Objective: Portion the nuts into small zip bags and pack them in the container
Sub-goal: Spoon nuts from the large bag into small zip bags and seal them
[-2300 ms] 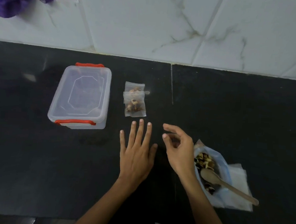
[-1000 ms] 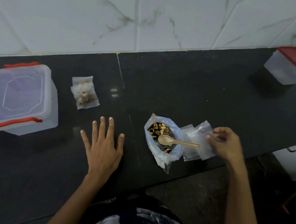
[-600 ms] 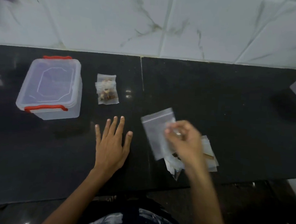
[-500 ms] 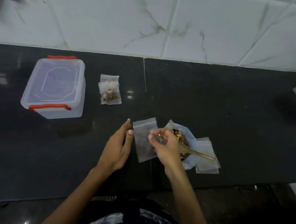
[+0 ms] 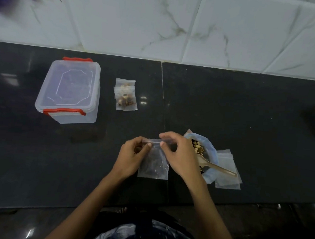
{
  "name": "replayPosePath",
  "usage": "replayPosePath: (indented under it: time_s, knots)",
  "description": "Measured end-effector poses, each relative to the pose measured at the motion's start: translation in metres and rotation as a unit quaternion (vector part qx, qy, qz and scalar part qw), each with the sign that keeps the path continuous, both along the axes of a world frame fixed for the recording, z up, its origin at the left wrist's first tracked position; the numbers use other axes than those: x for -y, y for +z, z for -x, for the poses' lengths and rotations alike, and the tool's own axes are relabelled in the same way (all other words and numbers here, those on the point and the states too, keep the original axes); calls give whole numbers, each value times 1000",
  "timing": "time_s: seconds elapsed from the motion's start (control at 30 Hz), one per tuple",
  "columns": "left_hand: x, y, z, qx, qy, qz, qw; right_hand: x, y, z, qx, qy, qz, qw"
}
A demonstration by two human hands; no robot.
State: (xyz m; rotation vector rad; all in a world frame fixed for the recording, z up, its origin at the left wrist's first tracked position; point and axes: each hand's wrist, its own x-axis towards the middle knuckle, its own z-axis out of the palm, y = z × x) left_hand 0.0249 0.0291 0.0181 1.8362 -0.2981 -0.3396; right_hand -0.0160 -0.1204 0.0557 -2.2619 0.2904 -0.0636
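At a polished black stone counter [image 5: 226,108] under white marble-veined wall tiles [image 5: 176,23], I watch the left hand [image 5: 132,157] and right hand [image 5: 181,157] pinch an empty clear zip bag [image 5: 155,166] by its top strip, beside the blue-rimmed bag of mixed nuts [image 5: 199,147].

Bare forearms [image 5: 86,203] — dark, white-mottled garment [image 5: 143,235] below

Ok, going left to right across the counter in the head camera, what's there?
Lidded container → filled zip bags → left hand → empty zip bag → right hand → nut bag with spoon → spare bags.
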Motion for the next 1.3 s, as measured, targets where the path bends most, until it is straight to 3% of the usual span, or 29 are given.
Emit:
replayPosePath:
  time_s: [0.13,0.3,0.47,0.7,0.93,1.13,1.3]
  knots:
    - [2,-3,0,13,26,-25,999,-2,-1,-7,-48,-1,50,998]
    - [8,-1,7,95,170,-73,978,-10,-7,-7,8,-102,-14,995]
    - [18,8,12,40,92,-5,995,-18,-10,-5,5,-114,-81,990]
    - [16,9,14,43,79,33,995,-20,-13,-2,-24,-83,-83,993]
    - [10,1,15,47,74,-28,996,-17,-16,3,-67,16,-114,991]
    - [12,10,22,21,61,11,998,-21,-17,11,-40,-86,-164,982]
    - [7,9,24,28,60,15,998,-22,-19,16,-68,-114,-248,960]
